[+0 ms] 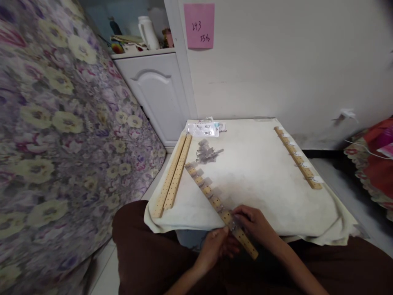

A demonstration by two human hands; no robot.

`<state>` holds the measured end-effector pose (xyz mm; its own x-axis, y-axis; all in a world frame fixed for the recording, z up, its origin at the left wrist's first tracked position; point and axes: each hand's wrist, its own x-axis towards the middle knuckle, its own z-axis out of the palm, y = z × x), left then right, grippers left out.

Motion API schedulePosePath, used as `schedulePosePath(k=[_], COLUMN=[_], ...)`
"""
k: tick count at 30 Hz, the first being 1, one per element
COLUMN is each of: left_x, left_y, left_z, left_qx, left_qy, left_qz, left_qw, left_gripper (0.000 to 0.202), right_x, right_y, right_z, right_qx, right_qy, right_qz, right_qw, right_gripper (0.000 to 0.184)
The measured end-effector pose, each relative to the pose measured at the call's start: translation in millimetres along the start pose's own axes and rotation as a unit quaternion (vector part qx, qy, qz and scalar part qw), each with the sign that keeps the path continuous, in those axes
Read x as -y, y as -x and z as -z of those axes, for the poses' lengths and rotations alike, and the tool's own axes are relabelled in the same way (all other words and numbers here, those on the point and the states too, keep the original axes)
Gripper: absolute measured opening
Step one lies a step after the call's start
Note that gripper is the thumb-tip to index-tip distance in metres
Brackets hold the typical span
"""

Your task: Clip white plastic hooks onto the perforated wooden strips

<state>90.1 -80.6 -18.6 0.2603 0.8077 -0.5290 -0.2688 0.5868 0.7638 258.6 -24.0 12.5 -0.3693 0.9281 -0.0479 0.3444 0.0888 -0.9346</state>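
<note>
My left hand (pixel 216 245) grips a wooden strip with drilled holes (pixel 248 246) from below, near its close end. The strip slants across the table's front edge, with its far end on the cloth. Several small clear plastic packets (pixel 208 180) with metal pieces are fixed along it. My right hand (pixel 252 223) is closed at the strip, its thumb and fingers pinching a small clear packet whose details are too small to make out. Beyond the strip's far end lies a loose pile of similar packets (pixel 206 152).
Two more drilled wooden strips (pixel 175 176) lie along the table's left side. Another strip (pixel 299 159) bearing white round pieces lies at the right. A clear blister pack (pixel 203 129) rests at the back of the cloth-covered table (pixel 254 164). A floral curtain (pixel 73 123) hangs at left.
</note>
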Motion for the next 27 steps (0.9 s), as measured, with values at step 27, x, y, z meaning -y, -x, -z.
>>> schedulePosePath(k=[27], left_x=[-3.0], left_y=[1.8], left_z=[-5.5], left_qx=[-0.019], left_qy=[-0.018], left_qz=[-0.009], left_qw=[1.0], left_gripper=[0.057], right_x=[2.0], right_y=[-0.1], right_z=[2.3], right_qx=[0.002], right_qy=[0.012], right_qz=[0.013], right_qw=[1.0], right_gripper=[0.017])
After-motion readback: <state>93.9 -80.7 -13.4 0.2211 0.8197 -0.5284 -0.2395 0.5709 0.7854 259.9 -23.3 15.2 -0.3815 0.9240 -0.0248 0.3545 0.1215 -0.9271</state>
